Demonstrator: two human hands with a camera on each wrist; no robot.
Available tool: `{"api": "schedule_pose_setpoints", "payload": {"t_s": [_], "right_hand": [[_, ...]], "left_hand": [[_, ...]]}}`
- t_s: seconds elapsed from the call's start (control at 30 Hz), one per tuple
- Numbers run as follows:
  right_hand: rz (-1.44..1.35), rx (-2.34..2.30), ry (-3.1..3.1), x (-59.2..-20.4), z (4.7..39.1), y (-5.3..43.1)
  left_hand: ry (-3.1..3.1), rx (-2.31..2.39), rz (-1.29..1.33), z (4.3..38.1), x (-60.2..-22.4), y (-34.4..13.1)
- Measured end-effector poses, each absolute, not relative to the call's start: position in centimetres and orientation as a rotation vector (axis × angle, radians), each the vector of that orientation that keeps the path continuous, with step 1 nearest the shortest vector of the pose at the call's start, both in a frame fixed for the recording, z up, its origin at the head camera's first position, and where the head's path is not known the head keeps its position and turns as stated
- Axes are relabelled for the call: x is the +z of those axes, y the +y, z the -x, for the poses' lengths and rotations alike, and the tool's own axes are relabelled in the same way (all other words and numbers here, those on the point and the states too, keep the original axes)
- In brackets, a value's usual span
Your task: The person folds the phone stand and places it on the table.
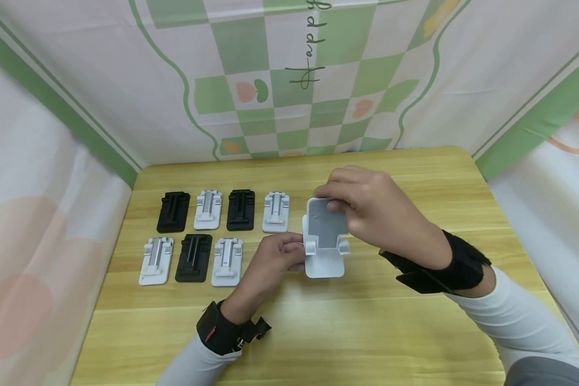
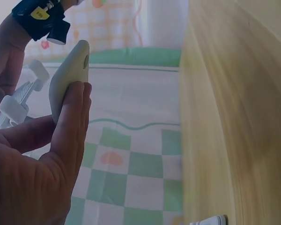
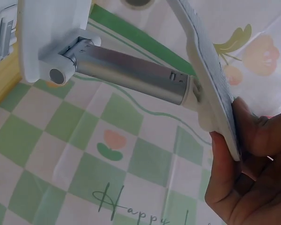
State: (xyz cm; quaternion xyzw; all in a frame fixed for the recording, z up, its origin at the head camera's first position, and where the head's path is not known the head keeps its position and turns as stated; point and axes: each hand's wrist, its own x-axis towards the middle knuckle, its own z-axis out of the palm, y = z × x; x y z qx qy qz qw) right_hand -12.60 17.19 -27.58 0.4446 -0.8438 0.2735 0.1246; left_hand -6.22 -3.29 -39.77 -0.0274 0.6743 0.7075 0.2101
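An unfolded white phone stand point(image 1: 324, 266) is held up over the table between both hands. Its upper plate carries a grey pad point(image 1: 324, 222) and faces the head camera. In the right wrist view a silver arm point(image 3: 131, 70) joins this plate to the white base point(image 3: 54, 37). My left hand point(image 1: 272, 260) grips the base by its side; in the left wrist view the fingers point(image 2: 74, 112) lie along its underside. My right hand point(image 1: 371, 203) pinches the upper plate's far edge between thumb and fingers.
Left of the hands, folded phone stands lie in two rows on the wooden table point(image 1: 366, 332): several white ones point(image 1: 156, 261) and three black ones point(image 1: 193, 258). A patterned curtain point(image 1: 241, 48) hangs behind the table's far edge and along both sides.
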Motion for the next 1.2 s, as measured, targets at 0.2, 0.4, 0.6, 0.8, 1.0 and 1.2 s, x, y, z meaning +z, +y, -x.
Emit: {"api": "schedule_pose_setpoints", "payload": {"t_s": [0.2, 0.4, 0.6, 0.8, 1.0, 1.2], "right_hand": [[-1.244, 0.941, -2.479, -28.1, 13.0, 17.2], [-1.139, 1.336, -2.600, -29.7, 13.3, 17.3], [-1.041, 1.654, -2.663, -31.8, 13.1, 16.8], [-1.037, 1.713, -2.610, -32.2, 13.2, 16.5], [-1.024, 1.716, -2.565, -32.3, 12.9, 16.4], [-1.016, 1.664, -2.475, -32.3, 12.7, 16.2]], "left_hand": [[1.922, 1.977, 0.122, 6.1, -39.4, -3.6], [1.926, 2.028, 0.126, 5.9, -38.3, -4.2], [1.912, 2.065, 0.136, 5.9, -37.3, -4.8], [1.905, 2.085, 0.147, 6.0, -37.2, -5.0], [1.912, 2.087, 0.135, 5.9, -37.2, -5.1], [1.902, 2.086, 0.135, 6.0, -37.1, -5.2]]}}
